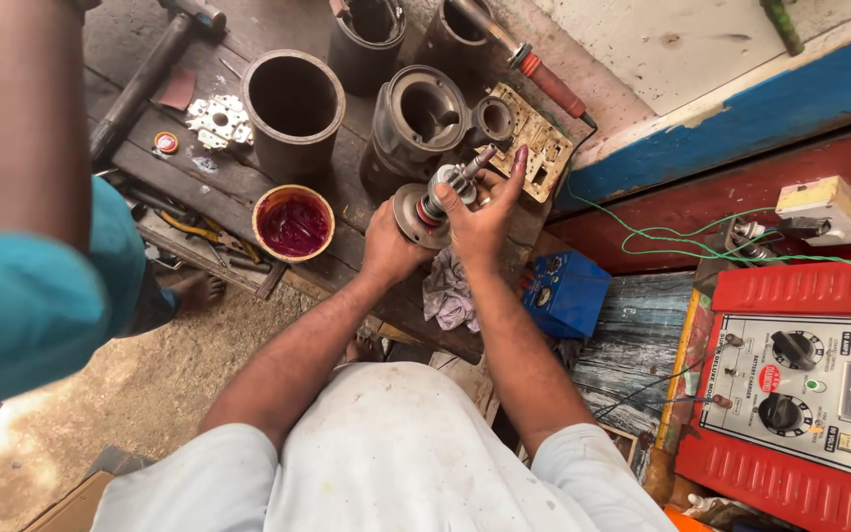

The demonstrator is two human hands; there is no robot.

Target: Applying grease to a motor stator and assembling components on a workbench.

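Note:
Both my hands hold a small motor rotor (pixel 440 192) with a round end plate and a steel shaft pointing up to the right. My left hand (pixel 386 246) grips the end plate from the left. My right hand (pixel 485 212) wraps the shaft side, fingers partly spread, index finger raised. The rotor is held above a dark wooden bench (pixel 238 182). A crumpled rag (pixel 448 291) lies just below my hands. A cylindrical motor housing (pixel 416 123) stands right behind the rotor.
On the bench: a metal cylinder (pixel 293 108), a tin of red grease (pixel 294 223), a perforated plate (pixel 534 138), a soldering iron (pixel 539 74), a hammer (pixel 145 74). Another person's arm and teal sleeve (pixel 22 227) fill the left. A blue box (pixel 563 291) and a red charger unit (pixel 800 384) are at right.

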